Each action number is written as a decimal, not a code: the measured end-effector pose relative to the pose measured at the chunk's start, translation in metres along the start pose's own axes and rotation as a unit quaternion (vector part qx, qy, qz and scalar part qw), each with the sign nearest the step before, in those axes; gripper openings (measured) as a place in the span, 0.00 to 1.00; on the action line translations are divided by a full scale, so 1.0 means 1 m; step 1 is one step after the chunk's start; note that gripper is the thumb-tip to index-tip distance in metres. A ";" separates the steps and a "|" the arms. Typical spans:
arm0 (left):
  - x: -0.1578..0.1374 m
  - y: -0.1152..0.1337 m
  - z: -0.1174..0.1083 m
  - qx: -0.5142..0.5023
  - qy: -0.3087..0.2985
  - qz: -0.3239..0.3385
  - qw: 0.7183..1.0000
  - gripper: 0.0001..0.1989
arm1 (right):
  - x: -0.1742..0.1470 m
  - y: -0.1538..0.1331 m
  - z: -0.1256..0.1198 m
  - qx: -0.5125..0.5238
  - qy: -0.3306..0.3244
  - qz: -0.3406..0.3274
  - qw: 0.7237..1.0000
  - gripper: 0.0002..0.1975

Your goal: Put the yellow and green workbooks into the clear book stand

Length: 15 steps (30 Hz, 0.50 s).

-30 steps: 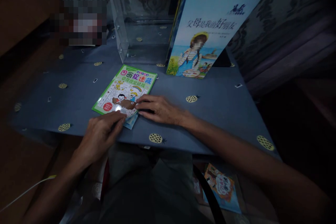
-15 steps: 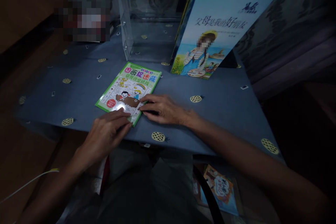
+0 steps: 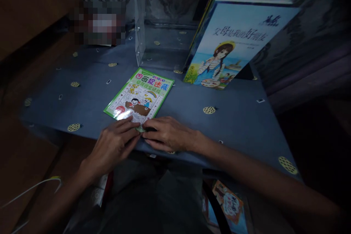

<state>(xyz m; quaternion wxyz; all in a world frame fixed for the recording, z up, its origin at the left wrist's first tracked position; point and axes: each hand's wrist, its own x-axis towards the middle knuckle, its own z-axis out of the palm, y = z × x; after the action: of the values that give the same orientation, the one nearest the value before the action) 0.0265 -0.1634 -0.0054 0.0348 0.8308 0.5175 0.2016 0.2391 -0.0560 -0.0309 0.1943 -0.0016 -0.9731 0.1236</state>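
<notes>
A thin picture book (image 3: pixel 149 97) with a green border and cartoon cover lies flat on the cloth-covered table, its near edge close to the table's front. My left hand (image 3: pixel 113 139) rests on its lower edge, fingers over the cover and thumb by the near corner. At that same corner, the bent fingers of my right hand (image 3: pixel 168 133) are closed together. Both sets of fingertips nearly meet there and hide the corner. Glare covers part of the lower cover.
Behind stands a clear acrylic stand (image 3: pixel 139 33). To its right, upright books (image 3: pixel 238 44) with a light-blue front cover lean together. A blurred-out item (image 3: pixel 98 25) sits at the back left. Below the table's right side lies an orange-and-blue book (image 3: pixel 230 204). A white cable (image 3: pixel 30 190) hangs at lower left.
My right hand has slid down the book's right side toward me, to the near corner beside my left fingers. The left hand stays at the lower edge. The camera view has shifted slightly.
</notes>
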 end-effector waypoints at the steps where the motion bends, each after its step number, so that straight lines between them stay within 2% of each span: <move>1: 0.000 -0.001 0.000 0.002 -0.002 0.000 1.000 0.09 | -0.001 0.003 0.000 0.006 0.005 0.004 1.000 0.14; 3: -0.001 -0.002 0.001 0.006 -0.006 0.001 1.000 0.09 | -0.005 0.013 -0.002 0.003 0.024 0.036 0.999 0.15; 5: -0.001 -0.001 0.002 0.011 -0.007 0.007 1.000 0.09 | -0.011 0.027 -0.006 -0.030 0.037 0.117 0.992 0.15; 8: 0.002 0.002 0.000 0.020 -0.003 0.009 1.000 0.11 | -0.020 0.052 -0.018 -0.099 0.032 0.283 0.954 0.17; 10: 0.005 0.004 -0.002 0.028 0.000 0.007 1.000 0.13 | -0.024 0.066 -0.025 -0.123 0.029 0.358 0.925 0.18; 12: 0.009 0.006 -0.003 0.037 0.000 -0.001 0.999 0.13 | -0.028 0.075 -0.029 -0.132 0.031 0.390 0.911 0.19; 15: 0.013 0.008 0.000 0.053 -0.008 -0.036 0.998 0.13 | -0.029 0.081 -0.030 -0.137 0.036 0.387 0.911 0.19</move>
<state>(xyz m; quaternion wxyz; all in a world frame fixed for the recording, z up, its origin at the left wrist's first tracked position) 0.0378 -0.1556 0.0009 0.0017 0.8139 0.5568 0.1660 0.2740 0.0282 -0.0341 0.1639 -0.4095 -0.8958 0.0545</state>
